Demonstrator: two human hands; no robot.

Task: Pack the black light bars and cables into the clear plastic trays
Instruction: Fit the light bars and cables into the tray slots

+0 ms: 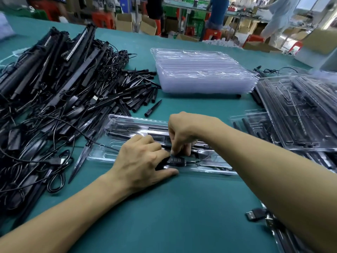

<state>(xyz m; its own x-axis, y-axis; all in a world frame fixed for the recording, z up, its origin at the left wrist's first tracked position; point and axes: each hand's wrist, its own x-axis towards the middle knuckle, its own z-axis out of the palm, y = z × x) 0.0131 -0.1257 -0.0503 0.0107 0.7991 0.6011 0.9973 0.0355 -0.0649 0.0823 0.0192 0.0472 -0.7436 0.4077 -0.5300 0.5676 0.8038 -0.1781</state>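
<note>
A USB plug [252,214] lies at 4 o'clock. At centre, the left hand [140,161] curls its fingers over the left end of a black controller [176,159] (three buttons show), which sits in the near part of a clear tray [127,128]. The right hand [182,132] pinches the controller from above. Light bars [54,70] and cables [60,161] heap at 9 o'clock, packed trays [300,114] lie at 3, and empty trays [200,73] are stacked at 12.

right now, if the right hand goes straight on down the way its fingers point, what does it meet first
The black button controller in the clear tray; the right hand looks almost on it.
</note>
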